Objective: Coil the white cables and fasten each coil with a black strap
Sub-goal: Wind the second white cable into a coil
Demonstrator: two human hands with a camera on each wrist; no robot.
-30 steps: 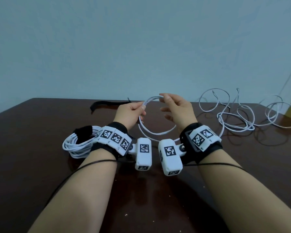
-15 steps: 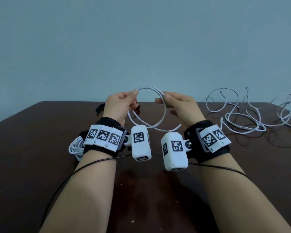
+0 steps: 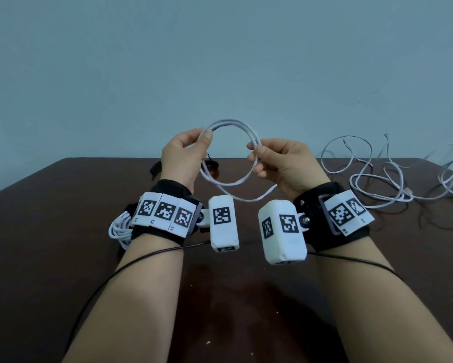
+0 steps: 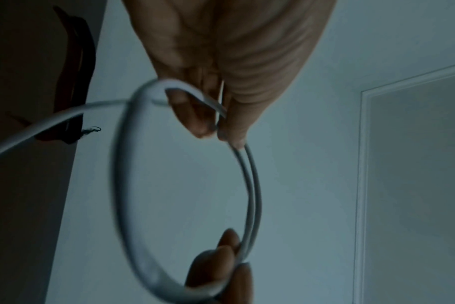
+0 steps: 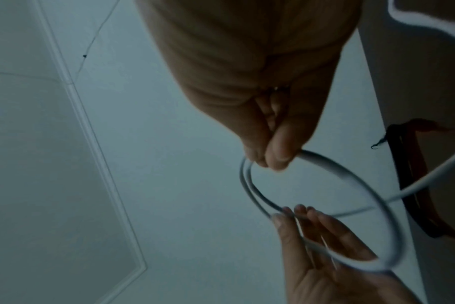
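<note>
Both hands hold a small loop of white cable (image 3: 229, 124) up in the air above the dark table (image 3: 63, 205). My left hand (image 3: 191, 150) pinches the loop's left side between thumb and fingers (image 4: 195, 115). My right hand (image 3: 272, 158) pinches its right side (image 5: 270, 152). The cable's free length (image 3: 364, 179) trails right into a loose tangle on the table. A finished white coil (image 3: 119, 229) with a black strap lies behind my left wrist. A loose black strap (image 3: 156, 167) lies at the table's far edge, mostly hidden by my left hand.
The loose cable tangle (image 3: 393, 184) spreads over the table's right rear. Black wires (image 3: 141, 258) run from both wrist cameras along my forearms. A pale blue wall (image 3: 220, 61) stands behind the table.
Both hands rose from just above the table to wall height with the cable, and the loop has widened into a rounder double ring between them.
</note>
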